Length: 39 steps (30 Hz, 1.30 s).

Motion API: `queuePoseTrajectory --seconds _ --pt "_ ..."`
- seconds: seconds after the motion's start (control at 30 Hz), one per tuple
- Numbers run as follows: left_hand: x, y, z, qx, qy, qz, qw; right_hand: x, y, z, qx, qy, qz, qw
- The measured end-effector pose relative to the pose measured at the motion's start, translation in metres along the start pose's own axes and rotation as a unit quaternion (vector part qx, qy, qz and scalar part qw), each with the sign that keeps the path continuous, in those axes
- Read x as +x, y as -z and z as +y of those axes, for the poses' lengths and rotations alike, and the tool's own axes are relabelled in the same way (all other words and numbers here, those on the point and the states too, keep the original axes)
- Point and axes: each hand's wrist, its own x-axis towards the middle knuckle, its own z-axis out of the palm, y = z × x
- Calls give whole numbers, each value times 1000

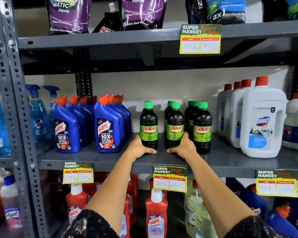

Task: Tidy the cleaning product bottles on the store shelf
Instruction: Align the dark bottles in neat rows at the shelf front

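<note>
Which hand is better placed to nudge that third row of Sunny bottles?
The right hand, probably: it holds the middle Sunny bottle, right beside the third row. The left hand is farther away.

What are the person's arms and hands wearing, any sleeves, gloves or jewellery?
Both forearms are bare from elbow to wrist. The left hand and right hand have no gloves, and no rings, watch or bracelets show. Dark sleeves with a pale speckled print cover the upper arms: the left sleeve and the right sleeve.

Bare forearms, dark speckled sleeves (86,224)
</note>
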Motion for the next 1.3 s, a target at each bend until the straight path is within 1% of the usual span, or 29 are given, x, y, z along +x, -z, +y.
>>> queuePoseTrajectory --seconds 0.1,0.2,0.27,0.3,0.33,0.37,0.4,0.43,0.47,0.5,0.53,0.57,0.6,0.67,0.73,0.77,0.83,1.03,1.17,1.3 --pt "-1 -3 4 5 2 -7 1000 0 3 1 2 -7 1 1000" --pt "-2 -2 11 11 22 -18 1000 -1 7 -2 8 -11 -6 1000" --pt "-8 -1 15 49 35 -25 998 -5 10 -3 7 -7 -18 1000" --pt "-14 0 16 68 32 -10 997 -11 14 0 2 -2 -28 1000" --pt "-22 0 18 71 13 29 997 -16 20 5 -9 6 -32 999" --pt "-30 0 20 63 -23 90 994 -20 28 13 -23 12 -24 999" --pt "-39 -3 22 52 -79 169 981 -25 38 21 -32 17 -3 999" --pt "-47 -6 25 42 -147 249 956 -28 49 29 -33 16 23 999" --pt "-54 -11 31 38 -206 296 932 -29 61 38 -26 10 52 998" --pt "-59 -18 39 46 -243 298 922 -29 71 45 -18 2 78 997" --pt "-61 -27 49 58 -256 267 927 -26 80 50 -15 -8 92 996" --pt "-61 -39 58 69 -247 218 942 -22 86 54 -9 -21 88 996" --pt "-58 -52 64 72 -221 165 958 -18 88 55 3 -31 71 997" --pt "-47 -74 70 77 -122 61 988 -10 88 56 35 -30 27 999" --pt "-37 -86 74 82 -30 -10 996 -2 85 57 38 -20 18 999" --pt "-32 -88 74 72 -1 -21 997 1 83 57 30 -20 23 999" --pt "-21 -88 75 43 28 -18 999 5 83 58 20 -22 33 999" --pt "-11 -90 65 0 23 12 1000 8 81 61 5 -24 37 999" --pt "-11 -89 62 -31 22 -10 999 10 81 63 -11 -19 38 999" --pt "-12 -88 63 -37 15 -6 999 11 80 64 -16 -20 39 999"
